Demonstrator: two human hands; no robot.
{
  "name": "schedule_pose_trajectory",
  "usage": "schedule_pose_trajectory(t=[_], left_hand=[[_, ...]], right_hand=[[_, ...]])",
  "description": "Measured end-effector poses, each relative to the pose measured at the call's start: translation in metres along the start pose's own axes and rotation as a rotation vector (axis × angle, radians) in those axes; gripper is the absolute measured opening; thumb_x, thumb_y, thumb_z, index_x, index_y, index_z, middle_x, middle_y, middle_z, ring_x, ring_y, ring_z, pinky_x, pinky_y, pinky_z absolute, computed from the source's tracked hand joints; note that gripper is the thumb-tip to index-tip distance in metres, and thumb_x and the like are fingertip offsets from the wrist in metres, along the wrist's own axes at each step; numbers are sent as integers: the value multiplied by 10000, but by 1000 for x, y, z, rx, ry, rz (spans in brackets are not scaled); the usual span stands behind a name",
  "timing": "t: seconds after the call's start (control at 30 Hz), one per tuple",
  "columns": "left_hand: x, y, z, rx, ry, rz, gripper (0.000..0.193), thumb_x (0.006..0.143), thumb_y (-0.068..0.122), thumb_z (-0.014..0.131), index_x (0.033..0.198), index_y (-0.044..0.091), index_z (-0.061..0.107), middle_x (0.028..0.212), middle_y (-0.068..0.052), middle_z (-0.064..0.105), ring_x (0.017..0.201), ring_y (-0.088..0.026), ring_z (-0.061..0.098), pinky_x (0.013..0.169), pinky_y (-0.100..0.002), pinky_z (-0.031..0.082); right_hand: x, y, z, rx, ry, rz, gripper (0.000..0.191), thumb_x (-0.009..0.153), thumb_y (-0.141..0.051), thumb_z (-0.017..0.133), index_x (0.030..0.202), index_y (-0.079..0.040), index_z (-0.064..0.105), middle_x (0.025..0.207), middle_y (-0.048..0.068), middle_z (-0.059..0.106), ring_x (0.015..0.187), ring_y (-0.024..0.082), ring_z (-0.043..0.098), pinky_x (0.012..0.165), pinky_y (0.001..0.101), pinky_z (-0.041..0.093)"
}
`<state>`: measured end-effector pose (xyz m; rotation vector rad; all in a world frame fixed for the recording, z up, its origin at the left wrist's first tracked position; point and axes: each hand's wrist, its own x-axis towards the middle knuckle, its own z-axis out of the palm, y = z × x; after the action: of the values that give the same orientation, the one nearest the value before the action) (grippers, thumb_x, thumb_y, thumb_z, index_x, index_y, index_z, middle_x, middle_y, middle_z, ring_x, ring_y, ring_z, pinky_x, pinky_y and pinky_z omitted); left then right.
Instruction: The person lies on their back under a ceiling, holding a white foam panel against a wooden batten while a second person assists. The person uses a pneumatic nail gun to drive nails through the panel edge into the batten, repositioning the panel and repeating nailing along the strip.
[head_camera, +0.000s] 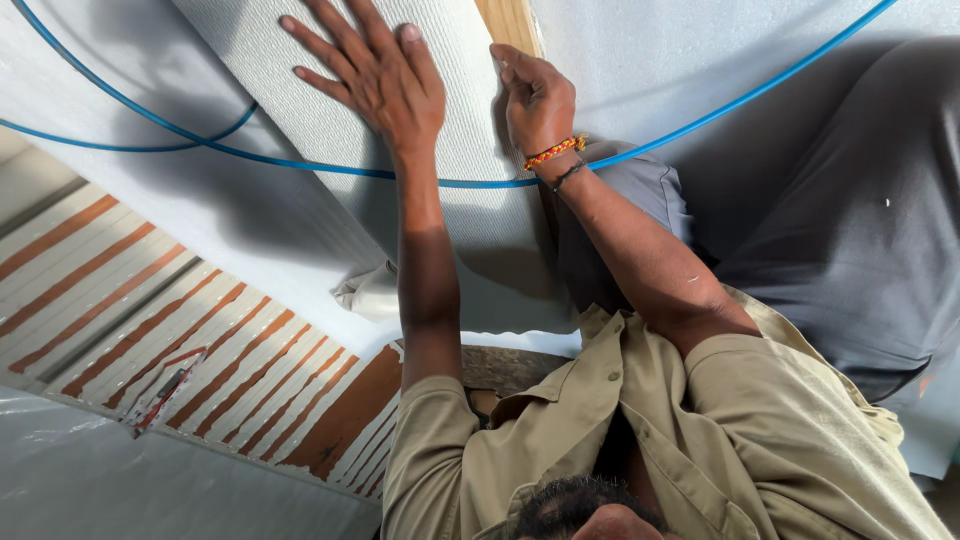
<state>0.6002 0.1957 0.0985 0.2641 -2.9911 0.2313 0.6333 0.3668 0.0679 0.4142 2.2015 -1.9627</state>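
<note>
The left hand (375, 75) is open and lies flat on a long white bumpy sheet (450, 140), with its fingers spread wide. The right hand (535, 95) is curled shut at the right edge of the sheet, just beside a wooden strip (510, 20). I cannot tell if it pinches the edge or only pushes on it. A bead bracelet (555, 152) sits on that wrist. The sheet is in front of the person, on a bigger pale cover (260, 230). Its long way runs from the top of the picture down toward the person's chest, leaning a little to the right as it comes. Its far end goes out of the picture at the top. A thin blue hose (470, 184) runs across the sheet, under both wrists. To the left there is a floor with orange and white stripes (150, 310). I think the work now is holding the sheet flat. To do that well, the open hand should press evenly while the other hand keeps the edge straight along the wood.
</note>
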Motion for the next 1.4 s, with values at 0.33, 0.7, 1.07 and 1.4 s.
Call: schedule_pose_trajectory(t=[0.33, 0.7, 1.07, 1.4], left_hand=[[22, 83, -68, 91, -700, 12, 539, 1115, 538, 399, 1585, 275, 399, 1704, -32, 232, 1579, -485, 23, 1193, -817, -10], [-80, -238, 9, -1182, -511, -1101, 793, 1028, 704, 290, 1460, 81, 524, 1450, -140, 517, 1262, -335, 545, 1021, -475, 467], [27, -195, 20, -927, -133, -385, 815, 1104, 678, 363, 1655, 85, 258, 1698, -170, 302, 1555, -344, 304, 1258, -450, 297], [-4, 8, -26, -395, -338, 416, 892, 1088, 663, 549, 1650, 72, 188, 1707, -180, 255, 1572, -429, 139, 1278, -578, 15]], right_hand=[[7, 5, 3, -109, -11, -19, 278, 861, -35, 726, 1130, -96, 756, 893, 148, 744, 817, 323, 727, 744, 385, 577], [10, 36, 8, -103, -105, 37, 324, 922, 7, 680, 1194, -136, 782, 837, 115, 749, 728, 185, 692, 728, 316, 562], [18, 23, 6, -107, -133, 73, 297, 918, -3, 704, 1186, -104, 783, 810, 21, 738, 716, 64, 646, 708, 238, 535], [20, 38, 6, 1, -168, -8, 279, 944, 9, 724, 1216, -42, 754, 922, -12, 766, 832, 36, 678, 772, 227, 556]])
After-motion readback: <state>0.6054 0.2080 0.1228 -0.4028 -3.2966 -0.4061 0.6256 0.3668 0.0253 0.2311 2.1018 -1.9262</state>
